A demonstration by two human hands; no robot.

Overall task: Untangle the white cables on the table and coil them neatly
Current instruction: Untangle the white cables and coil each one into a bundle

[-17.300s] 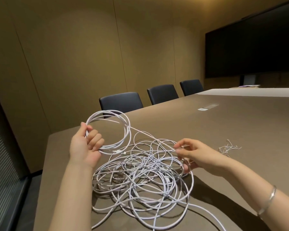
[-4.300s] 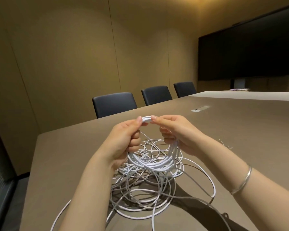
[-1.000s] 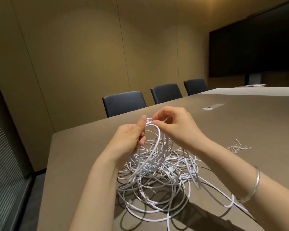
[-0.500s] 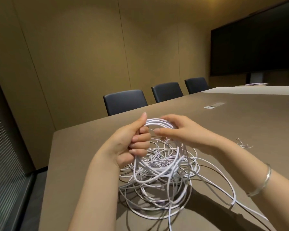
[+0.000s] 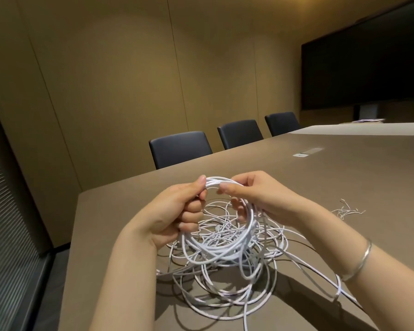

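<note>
Since half a second ago both hands shifted along coil top | left hand (image 5: 177,211), right hand (image 5: 256,199) pinch gathered round white cable coil (image 5: 225,244), keeping loops together | loose white cable tangle (image 5: 225,283) beneath, near brown desk (image 5: 344,175) left edge

Tan panelled walls (image 5: 129,80), three dark chairs (image 5: 181,149), large black screen (image 5: 368,63).

The left hand (image 5: 177,211) hides part of the coil (image 5: 225,240); one cable strand (image 5: 245,316) runs off the bottom edge.
</note>
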